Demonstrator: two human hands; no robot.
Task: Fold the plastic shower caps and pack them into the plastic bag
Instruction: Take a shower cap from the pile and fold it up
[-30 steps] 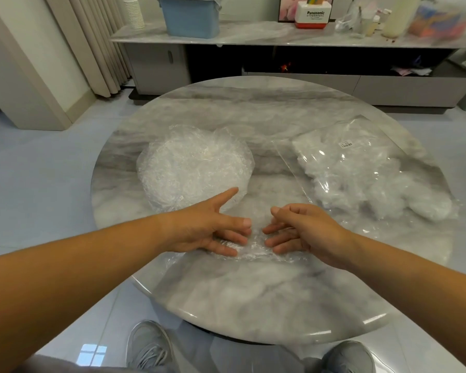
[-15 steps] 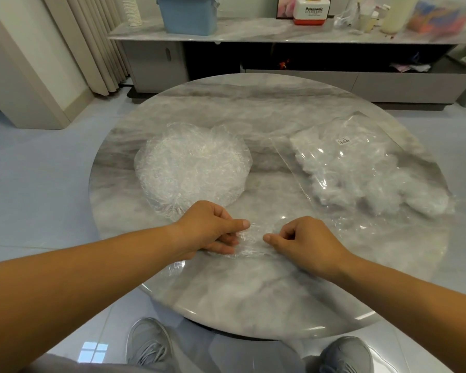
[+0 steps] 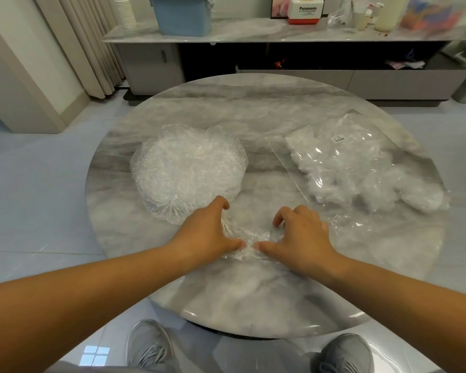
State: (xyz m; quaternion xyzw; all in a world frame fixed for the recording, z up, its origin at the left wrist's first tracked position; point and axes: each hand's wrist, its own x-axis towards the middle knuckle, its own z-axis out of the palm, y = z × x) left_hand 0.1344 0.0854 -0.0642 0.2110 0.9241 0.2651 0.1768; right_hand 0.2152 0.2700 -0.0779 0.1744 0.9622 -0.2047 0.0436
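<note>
Both hands on the round marble bench (image 3: pixel 253 300), near edge; left hand (image 3: pixel 207 234) and right hand (image 3: pixel 300 238) curl in from either side and pinch one crumpled shower cap (image 3: pixel 249 238), thumbs almost meeting at its near side; loose pile of caps (image 3: pixel 189 168) just beyond the left hand; plastic bag (image 3: pixel 361 168) with folded caps inside lies far right, its clear mouth flap right by the right hand; grey shoes (image 3: pixel 148 343) under the bench; behind, a low cabinet (image 3: pixel 151 65) carrying a blue bin (image 3: pixel 183 17), paper cups (image 3: pixel 125 12) and a Panasonic box (image 3: pixel 304 12).
</note>
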